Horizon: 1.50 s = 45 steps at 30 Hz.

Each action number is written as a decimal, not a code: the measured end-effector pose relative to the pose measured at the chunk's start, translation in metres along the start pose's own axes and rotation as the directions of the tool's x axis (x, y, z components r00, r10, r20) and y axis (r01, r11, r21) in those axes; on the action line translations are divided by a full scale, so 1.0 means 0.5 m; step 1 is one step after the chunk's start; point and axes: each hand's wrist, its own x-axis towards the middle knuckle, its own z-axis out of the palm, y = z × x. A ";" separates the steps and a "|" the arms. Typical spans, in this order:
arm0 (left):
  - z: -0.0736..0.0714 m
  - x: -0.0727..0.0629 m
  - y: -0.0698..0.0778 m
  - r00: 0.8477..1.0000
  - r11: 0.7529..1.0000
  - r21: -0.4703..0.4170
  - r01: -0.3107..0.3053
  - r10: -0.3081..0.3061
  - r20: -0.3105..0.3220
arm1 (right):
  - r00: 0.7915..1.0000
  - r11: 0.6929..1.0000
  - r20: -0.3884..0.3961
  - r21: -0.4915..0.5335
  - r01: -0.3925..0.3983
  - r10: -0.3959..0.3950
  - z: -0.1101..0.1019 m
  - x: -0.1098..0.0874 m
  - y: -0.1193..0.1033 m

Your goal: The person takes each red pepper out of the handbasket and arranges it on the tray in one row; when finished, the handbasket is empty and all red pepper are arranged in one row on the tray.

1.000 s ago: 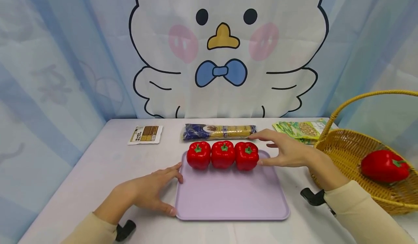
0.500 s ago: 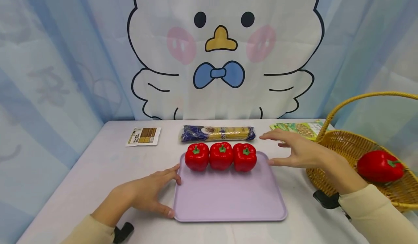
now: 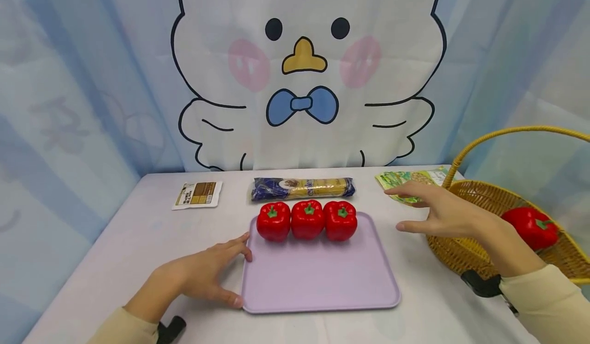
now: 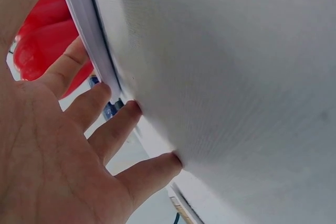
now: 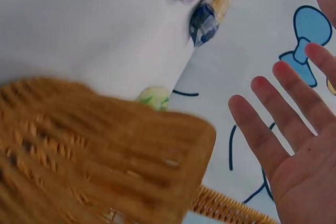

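Observation:
Three red bell peppers point(image 3: 307, 220) with green stems stand in a row along the far side of a lilac tray point(image 3: 320, 282). My left hand point(image 3: 198, 275) rests at the tray's left edge, thumb at the near corner and fingertips on the rim; the left wrist view shows its fingers point(image 4: 152, 174) spread. To the right of the tray, my right hand point(image 3: 444, 213) is in the air with nothing in it, fingers extended. It is beside a wicker basket point(image 3: 479, 193) that holds another red bell pepper point(image 3: 530, 227), partly hidden by the forearm.
Behind the tray lies a pack of spaghetti point(image 3: 302, 188). A small white and brown packet point(image 3: 197, 195) is at the back left. A green packet point(image 3: 394, 179) lies at the back right, partly behind my right hand. The basket's tall handle point(image 3: 507, 130) arches up at the right.
My right hand has moved away from the rightmost bell pepper toward the basket. The left hand stays at the tray's edge. The head view has shifted slightly.

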 end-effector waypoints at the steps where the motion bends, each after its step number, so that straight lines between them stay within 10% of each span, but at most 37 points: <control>1: 0.000 0.000 0.000 1.000 1.000 -0.003 -0.003 0.003 0.001 | 1.000 1.000 -0.001 -0.004 -0.013 0.013 -0.005 -0.006 0.002; 15: 0.001 -0.001 0.000 1.000 1.000 0.008 -0.007 0.007 0.000 | 0.992 0.988 -0.116 -0.151 0.039 -0.057 -0.050 -0.083 0.060; 45: -0.002 -0.005 -0.001 1.000 1.000 -0.012 -0.017 0.017 0.004 | 0.959 0.964 -0.173 -0.104 -0.246 0.226 -0.084 -0.174 0.198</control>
